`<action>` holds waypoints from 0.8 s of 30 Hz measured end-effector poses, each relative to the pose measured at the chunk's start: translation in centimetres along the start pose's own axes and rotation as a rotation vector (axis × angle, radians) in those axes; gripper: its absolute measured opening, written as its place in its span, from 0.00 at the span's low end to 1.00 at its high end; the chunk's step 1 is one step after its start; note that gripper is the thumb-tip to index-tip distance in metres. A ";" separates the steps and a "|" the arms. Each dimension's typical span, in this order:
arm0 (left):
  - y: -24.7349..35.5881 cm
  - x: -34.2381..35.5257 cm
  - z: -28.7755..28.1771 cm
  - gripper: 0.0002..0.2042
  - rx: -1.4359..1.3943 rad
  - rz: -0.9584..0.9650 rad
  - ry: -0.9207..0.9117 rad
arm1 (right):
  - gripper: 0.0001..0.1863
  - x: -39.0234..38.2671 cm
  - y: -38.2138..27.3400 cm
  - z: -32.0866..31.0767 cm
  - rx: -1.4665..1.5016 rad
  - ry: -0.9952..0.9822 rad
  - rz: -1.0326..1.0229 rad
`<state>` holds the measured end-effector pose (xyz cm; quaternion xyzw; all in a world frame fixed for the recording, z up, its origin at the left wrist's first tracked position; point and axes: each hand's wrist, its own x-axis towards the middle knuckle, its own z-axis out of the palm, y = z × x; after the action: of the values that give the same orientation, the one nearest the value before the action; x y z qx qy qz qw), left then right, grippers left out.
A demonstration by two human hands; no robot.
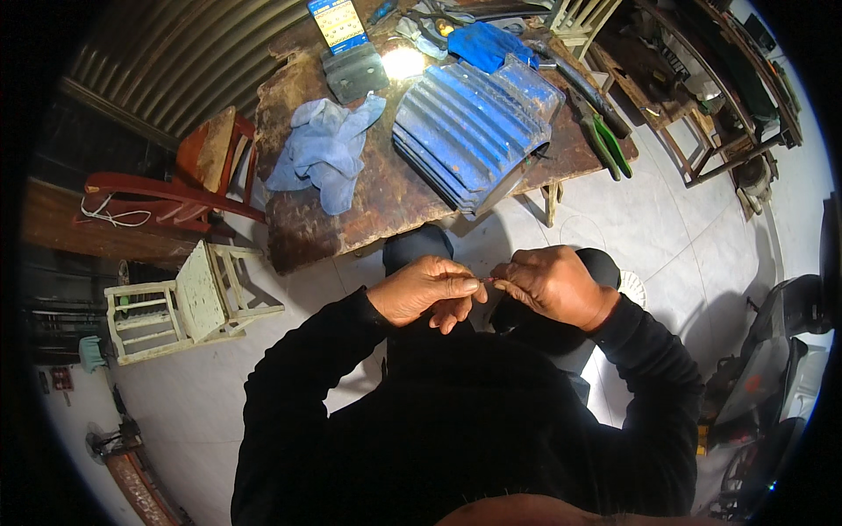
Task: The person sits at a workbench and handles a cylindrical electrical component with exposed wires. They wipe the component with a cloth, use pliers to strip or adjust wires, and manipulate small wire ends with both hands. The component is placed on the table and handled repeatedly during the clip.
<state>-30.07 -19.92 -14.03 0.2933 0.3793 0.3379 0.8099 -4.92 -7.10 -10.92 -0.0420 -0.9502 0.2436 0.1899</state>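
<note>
Both of my hands meet in front of my lap, above my knees. My left hand pinches with thumb and forefinger, its other fingers curled loosely below. Opposite it, my right hand is closed, with its fingertips on the same spot. Between the fingertips shows a tiny, thin reddish piece, mostly covered and too small to name. Beyond my hands, a blue ribbed metal motor housing lies on the worn wooden table. A crumpled light-blue cloth lies to its left, and a green-handled tool to its right.
A dark block-like case and a blue-and-yellow box stand at the table's back left, near a bright lamp. A darker blue cloth lies behind the housing. On the left are a red wooden chair and a small pale chair.
</note>
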 end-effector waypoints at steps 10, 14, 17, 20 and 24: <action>0.9 -0.3 1.0 0.12 0.268 0.072 0.055 | 0.20 0.0 0.5 0.1 1.242 -0.363 0.756; 0.8 -0.5 0.9 0.11 0.318 0.090 0.068 | 0.18 0.0 0.3 -0.1 1.187 -0.350 0.759; 0.2 -0.2 0.8 0.11 0.257 0.109 0.120 | 0.15 0.3 -0.4 0.3 0.978 -0.229 0.703; -0.8 0.6 1.0 0.10 -0.032 0.185 0.199 | 0.10 0.8 -1.1 1.5 0.426 0.034 0.439; -1.7 1.8 1.0 0.12 -0.114 0.357 0.333 | 0.06 1.7 -0.9 2.7 -0.097 0.244 0.172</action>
<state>-27.81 -19.83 -15.47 0.2499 0.4301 0.5402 0.6788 -7.53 -8.82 -12.05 -0.1616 -0.9235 0.2059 0.2803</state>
